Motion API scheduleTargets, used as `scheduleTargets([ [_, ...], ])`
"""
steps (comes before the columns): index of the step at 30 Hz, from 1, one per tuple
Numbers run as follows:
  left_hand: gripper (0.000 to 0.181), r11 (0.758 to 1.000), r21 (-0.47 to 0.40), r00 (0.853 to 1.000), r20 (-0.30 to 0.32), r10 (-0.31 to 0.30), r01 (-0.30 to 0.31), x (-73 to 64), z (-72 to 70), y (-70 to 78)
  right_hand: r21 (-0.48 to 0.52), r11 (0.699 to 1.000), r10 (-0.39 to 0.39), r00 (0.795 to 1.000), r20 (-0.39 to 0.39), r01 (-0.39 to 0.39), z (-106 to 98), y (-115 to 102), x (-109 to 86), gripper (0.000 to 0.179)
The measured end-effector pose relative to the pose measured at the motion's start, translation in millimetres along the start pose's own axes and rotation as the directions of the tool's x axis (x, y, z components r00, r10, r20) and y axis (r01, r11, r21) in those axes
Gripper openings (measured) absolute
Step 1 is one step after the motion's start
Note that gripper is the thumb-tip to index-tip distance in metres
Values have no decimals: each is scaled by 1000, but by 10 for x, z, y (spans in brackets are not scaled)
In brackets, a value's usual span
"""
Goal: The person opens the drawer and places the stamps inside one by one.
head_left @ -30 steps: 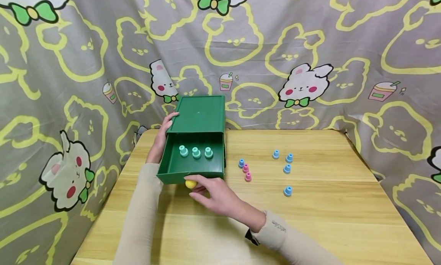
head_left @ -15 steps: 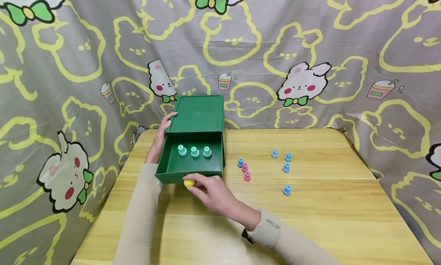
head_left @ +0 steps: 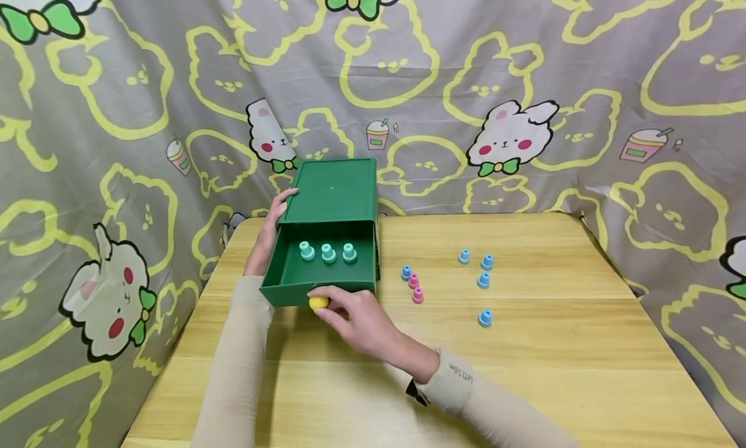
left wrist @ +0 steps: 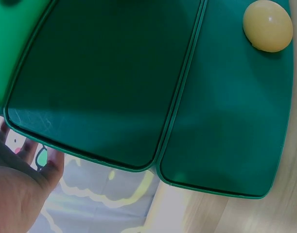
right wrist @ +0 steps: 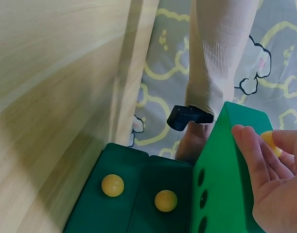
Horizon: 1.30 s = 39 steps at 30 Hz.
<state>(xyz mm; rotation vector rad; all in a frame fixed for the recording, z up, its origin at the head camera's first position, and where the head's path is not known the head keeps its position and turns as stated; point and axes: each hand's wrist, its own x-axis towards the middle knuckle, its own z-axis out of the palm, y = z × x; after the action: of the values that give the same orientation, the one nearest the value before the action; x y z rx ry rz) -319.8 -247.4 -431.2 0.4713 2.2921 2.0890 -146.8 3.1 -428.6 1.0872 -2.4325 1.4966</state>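
A green drawer cabinet [head_left: 335, 192] stands on the table, its top drawer [head_left: 278, 295] pulled partway out. Inside the drawer stand three mint stepped, cone-like pieces [head_left: 329, 254]. My right hand [head_left: 364, 324] pinches the yellow round knob [head_left: 318, 303] on the drawer front between thumb and fingers. The right wrist view shows the same knob [right wrist: 269, 141], partly covered by the fingers. Along the cabinet's left side rests my left hand [head_left: 272, 224], its fingertips at the top edge. In the left wrist view the left hand [left wrist: 22, 179] has its fingers extended against the cabinet's edge.
Right of the cabinet, several blue pieces [head_left: 485, 318] and two pink pieces [head_left: 413, 280] stand on the wooden table [head_left: 553, 364]. Lower drawers with yellow knobs [right wrist: 113, 185] sit beneath the pulled one. A patterned grey curtain [head_left: 419, 66] hangs behind the table.
My right thumb has closed onto the knob, and the top drawer has slid slightly inward with its mint pieces. The left hand stays on the cabinet's side. The head view has shifted slightly.
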Motion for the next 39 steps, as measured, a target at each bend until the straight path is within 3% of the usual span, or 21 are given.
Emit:
scheduleTargets([
  [13,51,1000,1,1000,1,-28,28,-15,-13,5,10,1000,11,1000,-9,-11,-3,68,63,27],
  [27,52,999,46,1000,-18,10,-9,21,-9,-11,1,999,42,999,-19,-42,-54,147,190,27],
  [39,52,1000,14,1000,-15,27,-27,47,-12,-15,-1,998,60,998,-15,-60,-96,231,327,29],
])
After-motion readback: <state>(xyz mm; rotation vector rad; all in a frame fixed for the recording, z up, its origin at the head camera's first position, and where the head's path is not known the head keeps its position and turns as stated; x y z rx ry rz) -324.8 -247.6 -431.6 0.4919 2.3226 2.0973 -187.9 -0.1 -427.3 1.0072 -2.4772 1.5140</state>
